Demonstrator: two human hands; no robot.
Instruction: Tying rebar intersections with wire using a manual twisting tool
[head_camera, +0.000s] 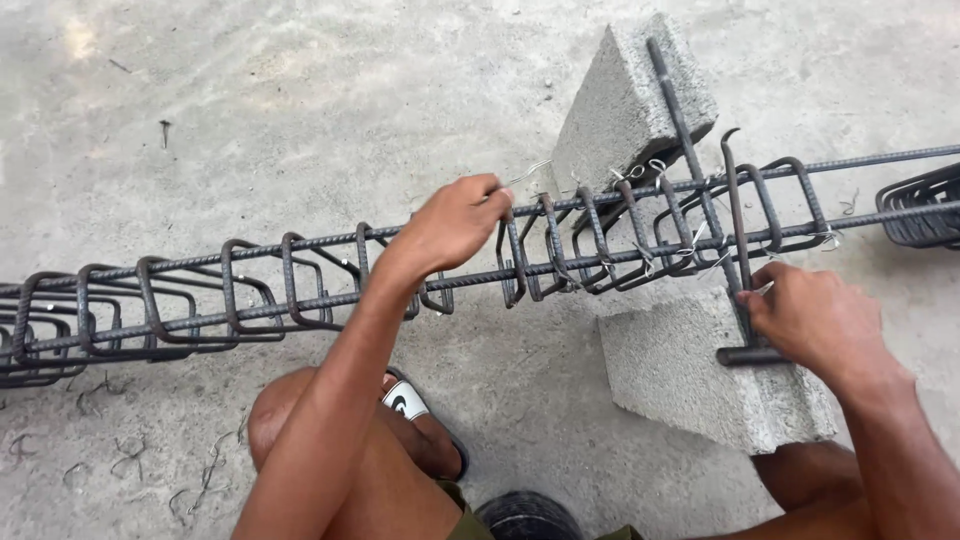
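Nearest the camera, a bare knee (290, 420) and a dark sandal (425, 420) with a white patch sit on the concrete floor (250, 90), where the person crouches. Just beyond, the right hand (815, 320) is closed around a hooked metal tying tool (738, 250), whose T-shaped handle rests on the nearer grey concrete block (700, 380) while its hook rises into the bars. The left hand (455, 220) is curled shut over the upper bar of a long rebar cage (300, 275), pinching a strand of thin tie wire (530, 172) at a stirrup. The cage runs across the view from left to right, propped by the nearer block and a farther block (625, 100) tilted behind it. By my reading, the stirrups near the blocks, bunched close together, already carry twisted wire ties (640, 172), whereas those stretching off to the left show little wire I can make out, so much tying seems left. Short wire scraps (130, 450) lie scattered on the floor at the lower left.
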